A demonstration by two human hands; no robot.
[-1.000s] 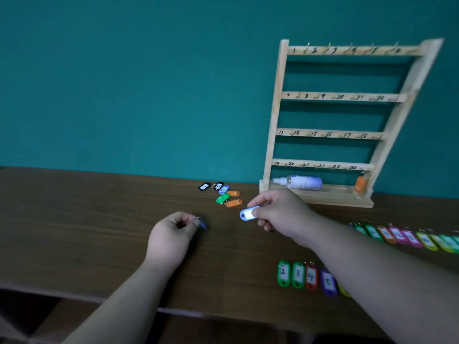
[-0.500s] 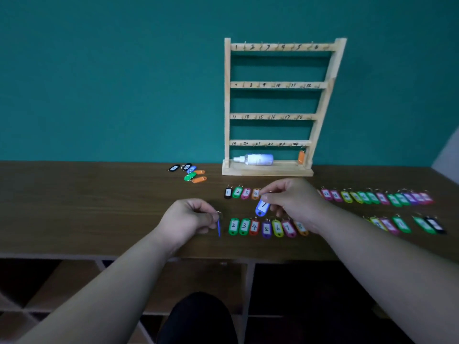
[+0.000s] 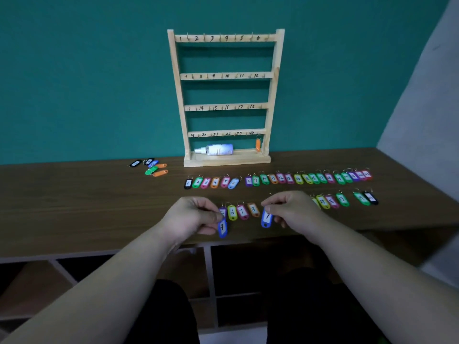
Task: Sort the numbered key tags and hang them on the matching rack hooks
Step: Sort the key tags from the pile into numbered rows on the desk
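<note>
**Teal wall, brown table: two blue key tags pinched at the ring end**

Teal wall (image 3: 87, 83) backs the brown table (image 3: 74, 207), and against it stands the wooden rack (image 3: 226, 76), four rails of small hooks numbered 1 to 24. One orange tag (image 3: 258, 145) hangs at the lower right, by hook 24; a white bottle (image 3: 216, 149) lies on the rack's base. Left of the rack sits a small heap (image 3: 152, 167) of unsorted tags. A far row (image 3: 298, 178) and a near row (image 3: 242, 211) of numbered tags lie flat across the table.

My left hand (image 3: 196, 214) pinches the blue tag marked 9 (image 3: 222, 228) at its ring end, so the body dangles below my fingertips. My right hand (image 3: 290, 209) pinches the blue tag marked 7 (image 3: 267, 218) the same way, though that digit is not sharp. Both tags hang over the near row, with 6, 7 and 8 lying between my hands.

I judge these tags to be very light, stiff plastic shells with smooth faces that would slide under a flat press. The wire ring at the top is the natural handle. Holding the neck just under the ring keeps the number readable and leaves the loop free for a hook. Held so, the tag swings easily, so it needs steadying before it meets a hook. A light pinch should suffice, and breakage seems unlikely.
</note>
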